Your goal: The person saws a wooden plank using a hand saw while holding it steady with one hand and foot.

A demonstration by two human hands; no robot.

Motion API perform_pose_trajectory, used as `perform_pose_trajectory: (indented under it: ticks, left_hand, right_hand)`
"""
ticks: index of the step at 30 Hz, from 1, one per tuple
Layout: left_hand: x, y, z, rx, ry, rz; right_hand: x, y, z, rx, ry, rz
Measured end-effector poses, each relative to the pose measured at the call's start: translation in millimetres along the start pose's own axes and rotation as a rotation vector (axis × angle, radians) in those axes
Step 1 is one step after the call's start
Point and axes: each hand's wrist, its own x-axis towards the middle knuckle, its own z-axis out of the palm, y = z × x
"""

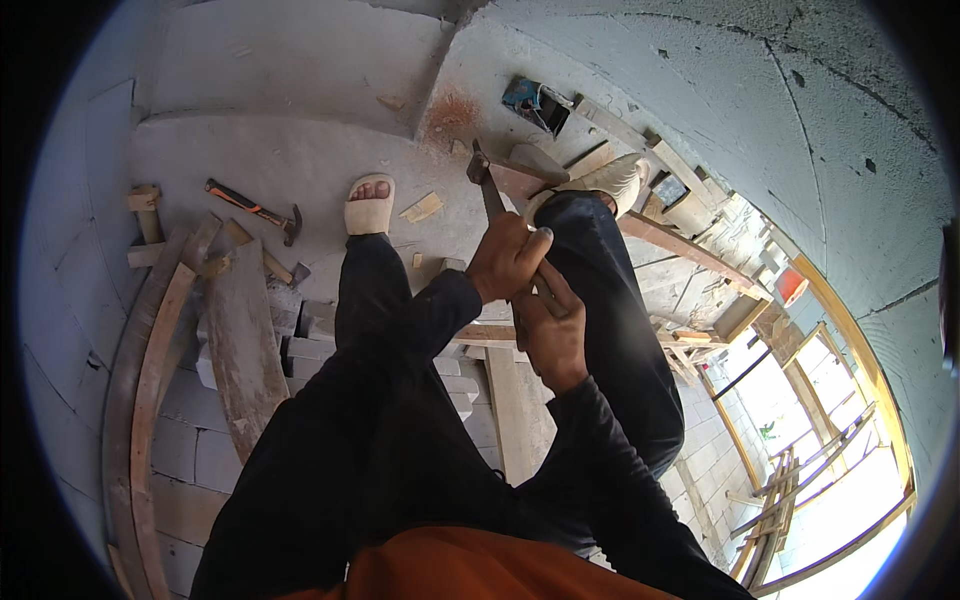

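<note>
Both my hands are closed around one hammer-like tool (492, 195), with its dark metal head pointing away from me. My left hand (503, 258) grips farther up, nearer the head. Just below and to the right, my right hand (556, 335) wraps the lower part, and the fingers hide much of the handle. The head's exact shape is hard to make out. Beside it, a wooden board (520, 185) lies near my sandalled right foot (610, 185). A claw hammer (252, 208) with an orange and black handle rests on the floor at the left.
Long planks (245, 335) and grey blocks (310, 345) crowd the left. A wood offcut (422, 207) lies by my left foot (370, 203). Reddish dust (452, 115) marks the floor ahead, near a blue and black object (537, 105). A rough wall (740, 110) rises at right.
</note>
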Motion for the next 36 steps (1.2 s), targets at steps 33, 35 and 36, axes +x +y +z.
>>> perform_pose_trajectory:
  ticks: [33, 35, 36]
  left_hand:
    - [-17.5, 83.7, -39.1, -0.291, -0.08, -0.185]
    - [-17.4, 44.5, -18.2, -0.158, -0.043, -0.022]
    - [-2.6, 1.8, -8.5, -0.072, 0.053, 0.012]
  right_hand:
    - [-94.9, 15.5, -9.7, -0.17, 0.05, -0.214]
    - [-39.1, 33.1, -1.1, -0.146, 0.063, -0.204]
    - [-9.6, 38.7, 6.8, -0.132, 0.057, -0.21]
